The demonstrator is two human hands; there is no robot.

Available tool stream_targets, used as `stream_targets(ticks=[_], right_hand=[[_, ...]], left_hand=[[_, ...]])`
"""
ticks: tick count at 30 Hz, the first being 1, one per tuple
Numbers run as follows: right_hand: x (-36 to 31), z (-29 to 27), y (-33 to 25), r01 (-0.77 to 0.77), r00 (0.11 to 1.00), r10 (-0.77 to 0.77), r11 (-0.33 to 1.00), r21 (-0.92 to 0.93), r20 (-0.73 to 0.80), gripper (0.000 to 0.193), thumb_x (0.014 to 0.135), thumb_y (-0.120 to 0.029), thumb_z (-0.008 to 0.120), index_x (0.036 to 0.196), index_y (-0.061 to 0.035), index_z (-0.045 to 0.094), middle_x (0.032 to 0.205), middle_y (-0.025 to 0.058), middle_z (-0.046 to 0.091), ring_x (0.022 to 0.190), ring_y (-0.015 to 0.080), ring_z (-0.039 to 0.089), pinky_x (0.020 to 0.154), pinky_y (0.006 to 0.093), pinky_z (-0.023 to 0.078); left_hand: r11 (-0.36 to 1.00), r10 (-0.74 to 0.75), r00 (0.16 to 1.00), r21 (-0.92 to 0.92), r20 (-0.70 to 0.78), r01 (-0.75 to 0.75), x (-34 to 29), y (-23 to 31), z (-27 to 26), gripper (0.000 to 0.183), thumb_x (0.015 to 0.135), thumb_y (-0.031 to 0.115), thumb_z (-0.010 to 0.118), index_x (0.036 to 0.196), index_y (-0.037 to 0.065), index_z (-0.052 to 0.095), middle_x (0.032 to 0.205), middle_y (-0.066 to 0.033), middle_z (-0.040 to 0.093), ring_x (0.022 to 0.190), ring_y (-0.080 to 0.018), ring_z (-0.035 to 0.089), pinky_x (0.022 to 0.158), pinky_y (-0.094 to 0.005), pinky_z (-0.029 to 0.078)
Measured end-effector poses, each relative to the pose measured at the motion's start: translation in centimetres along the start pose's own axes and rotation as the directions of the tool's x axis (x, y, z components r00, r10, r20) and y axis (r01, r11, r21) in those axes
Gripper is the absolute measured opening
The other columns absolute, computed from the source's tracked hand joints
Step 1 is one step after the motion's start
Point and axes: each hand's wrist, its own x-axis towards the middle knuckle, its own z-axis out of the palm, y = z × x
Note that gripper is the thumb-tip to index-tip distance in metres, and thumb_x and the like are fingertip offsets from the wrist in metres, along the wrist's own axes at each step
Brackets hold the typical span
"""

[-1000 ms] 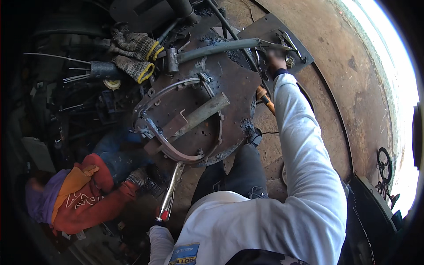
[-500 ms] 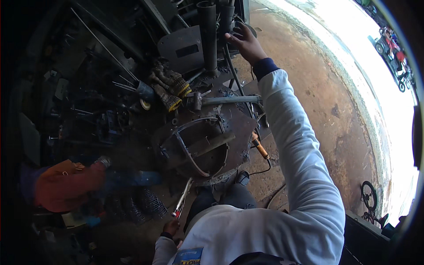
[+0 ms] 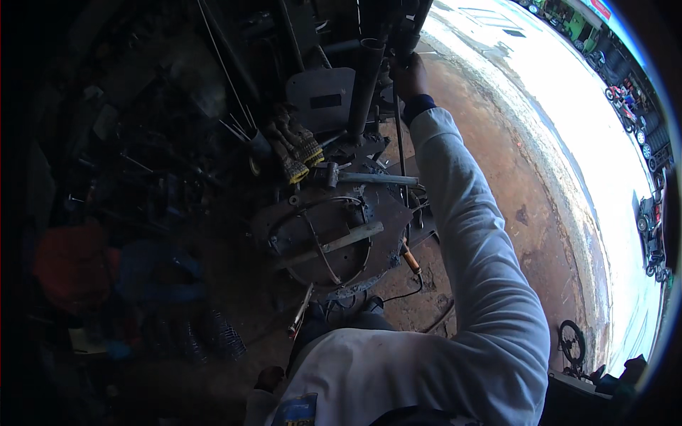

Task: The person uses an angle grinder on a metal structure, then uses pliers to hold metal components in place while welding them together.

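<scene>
My right arm stretches far forward, and my right hand [image 3: 410,77] is closed at a dark upright part beside the thick metal pipe [image 3: 368,89]. What its fingers hold is lost in shadow. Down at the lower left, my left hand [image 3: 270,378] is dim near my body, its fingers unclear. Close by, a slim silver tool [image 3: 302,311] slants off the bench edge, apart from that hand. On the metal bench [image 3: 387,206] lies a rounded metal-rod frame [image 3: 318,245] with a flat bar [image 3: 348,238] across it. Behind them rests a hammer [image 3: 373,178].
Work gloves [image 3: 297,149] lie beside a can [image 3: 257,150] of thin rods. A flat plate with a slot [image 3: 321,98] stands behind. An orange handle with a cable [image 3: 410,258] hangs at the bench's right. A person in orange-red clothing [image 3: 74,266] is at left; a bicycle wheel [image 3: 571,343] at right.
My right hand has gone from spread fingers to closed at the dark upright part. My left hand sits lower, apart from the silver tool. The view has turned, and the person at left has shifted.
</scene>
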Motion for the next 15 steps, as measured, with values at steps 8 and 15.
stream_targets(ticks=[8,15], right_hand=[[-1.4,-12.2,-3.2,-0.052,0.994,-0.02,0.792,0.609,0.111,0.032,0.094,-0.02,0.057,0.118,-0.0009,0.048,0.09,0.0121,0.062,0.081,0.0216,0.065,0.067,0.0344,0.052],[-12.1,-28.1,-0.6,-0.088,0.985,0.152,0.844,0.529,-0.078,0.021,0.098,-0.013,0.054,0.115,-0.0014,0.054,0.08,0.0056,0.055,0.063,0.0144,0.053,0.058,0.0291,0.044]], left_hand=[[0.978,-0.157,0.975,-0.113,0.156,0.175,2.9,0.7,-0.3,0.036,0.092,0.04,0.058,0.111,0.011,0.067,0.106,-0.006,0.068,0.088,-0.0194,0.066,0.077,-0.0344,0.051],[0.881,-0.253,0.93,-0.332,0.267,0.336,5.8,-0.5,-0.1,0.04,0.093,0.042,0.058,0.117,0.01,0.063,0.111,-0.0055,0.066,0.092,-0.019,0.064,0.08,-0.034,0.05]])
